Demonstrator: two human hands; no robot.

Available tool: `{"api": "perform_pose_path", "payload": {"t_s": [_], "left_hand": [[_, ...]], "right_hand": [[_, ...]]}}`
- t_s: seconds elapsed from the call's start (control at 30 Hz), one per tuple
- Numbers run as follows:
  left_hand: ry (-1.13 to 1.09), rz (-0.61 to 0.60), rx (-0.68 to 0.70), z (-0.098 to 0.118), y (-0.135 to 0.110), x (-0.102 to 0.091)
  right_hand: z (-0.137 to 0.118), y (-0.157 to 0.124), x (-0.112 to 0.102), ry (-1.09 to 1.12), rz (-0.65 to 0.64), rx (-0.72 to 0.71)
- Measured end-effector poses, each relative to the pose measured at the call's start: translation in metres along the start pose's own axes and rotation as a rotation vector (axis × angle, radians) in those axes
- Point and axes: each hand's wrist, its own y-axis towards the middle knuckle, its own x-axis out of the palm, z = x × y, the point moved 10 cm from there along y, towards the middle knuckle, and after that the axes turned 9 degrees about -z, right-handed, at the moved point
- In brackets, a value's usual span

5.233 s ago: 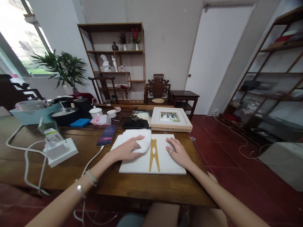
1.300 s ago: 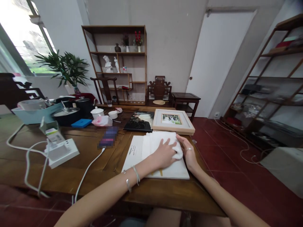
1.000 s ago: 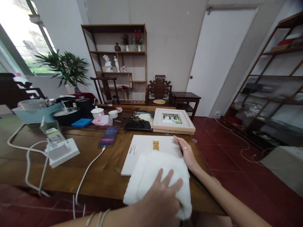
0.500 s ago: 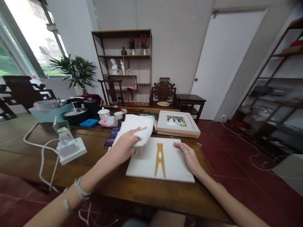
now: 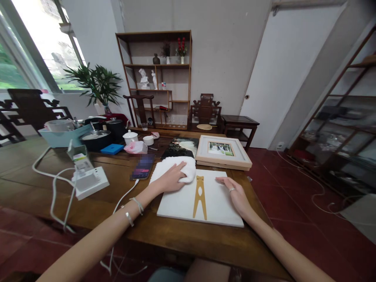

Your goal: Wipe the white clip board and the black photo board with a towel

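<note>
A flat white board (image 5: 179, 203) lies on the wooden table in front of me, with a gold A-shaped piece (image 5: 200, 197) on its face. My left hand (image 5: 173, 178) presses a folded white towel (image 5: 188, 168) onto the board's far left corner, its fingers bent over the cloth. The towel hangs past the board's left edge and hides that corner. My right hand (image 5: 236, 196) rests along the board's right edge with fingers stretched out, holding nothing.
Just behind the board lie a framed photo (image 5: 243, 156) and a dark picture (image 5: 176, 147). A phone (image 5: 143, 166) with a white cable is to the left, near a white power strip (image 5: 94, 184). Cups, pots and a blue basket (image 5: 61, 138) stand farther back.
My left hand has lowered the towel from above the board onto its far left corner, uncovering the phone and the dark picture behind. My right hand stays at the board's right edge.
</note>
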Motion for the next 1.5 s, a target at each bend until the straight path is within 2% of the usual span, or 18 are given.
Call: {"api": "perform_pose_path", "payload": {"t_s": [0.07,0.17,0.3,0.4,0.53,0.67,0.93,1.1,1.17,1.27,1.37,1.5], "left_hand": [[0.008,-0.022,-0.002,-0.003,0.003,0.004],[0.027,-0.071,0.073,0.010,-0.008,0.009],[0.063,-0.120,0.166,0.049,-0.046,0.010],[0.068,-0.153,0.174,0.077,-0.079,0.011],[0.054,-0.191,0.179,0.096,-0.102,0.013],[0.026,-0.175,0.165,0.085,-0.091,0.009],[-0.051,-0.101,0.039,0.028,-0.017,-0.003],[-0.012,-0.049,-0.075,0.004,0.003,-0.013],[-0.009,-0.060,-0.071,0.004,-0.001,-0.014],[-0.020,-0.118,-0.056,0.014,-0.022,-0.010],[-0.049,-0.184,-0.012,0.039,-0.056,-0.005],[-0.026,-0.166,0.124,0.083,-0.096,-0.005]], "right_hand": [[-0.002,-0.001,0.001,-0.020,-0.006,0.004],[-0.001,-0.001,0.003,-0.076,-0.020,0.016],[0.000,-0.001,0.006,-0.268,-0.018,-0.001],[-0.001,-0.001,0.011,-0.424,-0.034,-0.039],[-0.002,0.000,0.017,-0.508,-0.073,-0.074],[-0.004,-0.001,0.018,-0.527,-0.084,-0.076],[-0.005,-0.002,0.017,-0.497,-0.072,-0.111],[-0.004,-0.002,0.016,-0.481,-0.064,-0.111],[-0.004,-0.002,0.017,-0.501,-0.073,-0.105],[-0.005,-0.002,0.019,-0.521,-0.089,-0.090],[-0.006,-0.002,0.019,-0.513,-0.089,-0.087],[-0.006,-0.002,0.019,-0.502,-0.079,-0.098]]}}
